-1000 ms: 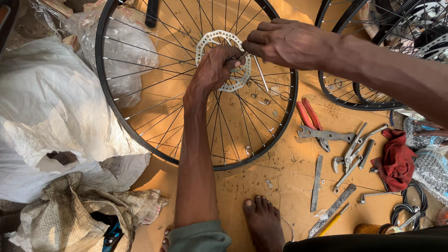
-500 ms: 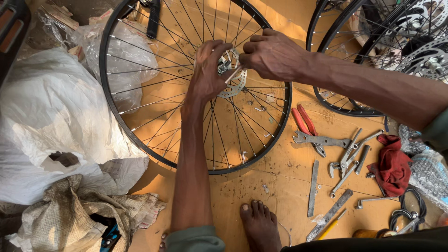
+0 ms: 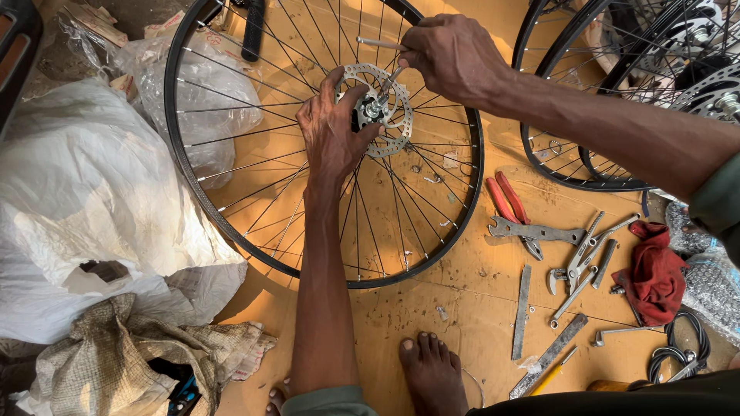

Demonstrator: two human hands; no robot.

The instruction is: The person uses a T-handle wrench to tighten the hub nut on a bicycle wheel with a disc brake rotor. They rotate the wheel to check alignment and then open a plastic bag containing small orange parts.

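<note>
Wheel (image 3: 324, 146) lies flat on the floor (image 3: 462, 308). Left hand (image 3: 333, 131) grips the disc (image 3: 378, 108) at the hub; right hand (image 3: 455, 58) is closed on a T-handle key (image 3: 383, 45). Advice: seat key square, steady the disc, turn evenly.

Wheel hub (image 3: 373, 108) half hidden under left hand (image 3: 333, 132). Tool tip at hub too small to read; right hand (image 3: 455, 55) covers its handle. Far-right wheels (image 3: 617, 92) cut by frame edge.
</note>
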